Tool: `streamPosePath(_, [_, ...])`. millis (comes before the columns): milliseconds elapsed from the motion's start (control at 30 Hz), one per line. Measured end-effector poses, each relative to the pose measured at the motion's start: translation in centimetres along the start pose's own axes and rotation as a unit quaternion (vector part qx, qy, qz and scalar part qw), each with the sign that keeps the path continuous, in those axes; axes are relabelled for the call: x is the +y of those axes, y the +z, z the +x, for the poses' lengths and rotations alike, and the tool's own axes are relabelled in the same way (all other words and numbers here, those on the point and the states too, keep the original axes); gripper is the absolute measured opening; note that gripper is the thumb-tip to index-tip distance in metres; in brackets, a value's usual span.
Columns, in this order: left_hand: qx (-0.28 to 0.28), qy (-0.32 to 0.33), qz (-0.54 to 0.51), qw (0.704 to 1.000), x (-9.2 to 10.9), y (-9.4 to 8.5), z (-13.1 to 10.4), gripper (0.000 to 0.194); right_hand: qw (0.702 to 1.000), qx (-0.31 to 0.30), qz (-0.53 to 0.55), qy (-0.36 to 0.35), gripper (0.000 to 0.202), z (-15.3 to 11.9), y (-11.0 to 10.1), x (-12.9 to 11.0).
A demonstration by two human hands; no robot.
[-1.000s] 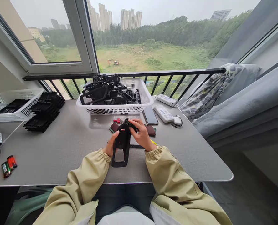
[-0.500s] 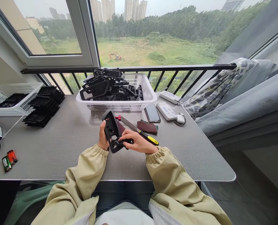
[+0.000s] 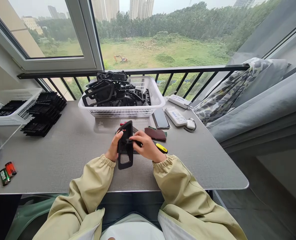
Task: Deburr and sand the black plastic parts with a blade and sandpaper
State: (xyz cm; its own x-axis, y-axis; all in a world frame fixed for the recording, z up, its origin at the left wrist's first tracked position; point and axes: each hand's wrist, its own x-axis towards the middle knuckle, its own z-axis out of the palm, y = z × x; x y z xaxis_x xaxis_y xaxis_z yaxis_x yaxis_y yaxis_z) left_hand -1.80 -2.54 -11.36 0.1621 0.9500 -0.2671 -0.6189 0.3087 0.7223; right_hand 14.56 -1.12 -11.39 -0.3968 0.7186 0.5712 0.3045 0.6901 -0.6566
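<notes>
Black frame [image 3: 124,145] straightened from its tilt, left fingers [image 3: 119,134] clamped on it, right fingers [image 3: 138,137] pinching dark piece [image 3: 138,143]

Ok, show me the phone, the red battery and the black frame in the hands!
Phone [image 3: 161,119], head view: middle of its upper face.
Red battery [image 3: 10,169], head view: middle of its side.
Black frame [image 3: 124,146], head view: solid part just above its hole.

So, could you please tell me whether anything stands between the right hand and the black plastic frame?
Only a small dark piece visibly does, pinched by the right hand beside the black plastic frame; whether it touches the frame is unclear. Nothing else visible is in the way.
</notes>
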Motion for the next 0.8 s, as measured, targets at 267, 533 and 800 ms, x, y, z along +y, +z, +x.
streamPosePath(267, [-0.013,0.015,0.065,0.998,0.2,0.8,-0.5,0.039,0.994,0.052,-0.077,0.050,0.027,-0.2,0.4,0.4])
streamPosePath(533, [0.039,0.059,0.070,0.995,-0.3,0.9,-0.3,0.032,0.993,-0.092,-0.072,0.023,0.021,-0.8,1.2,-0.6])
streamPosePath(800, [-0.024,0.001,0.038,0.999,0.4,0.5,-0.4,0.053,0.993,0.072,0.052,0.077,0.019,-0.2,-0.3,-0.6])
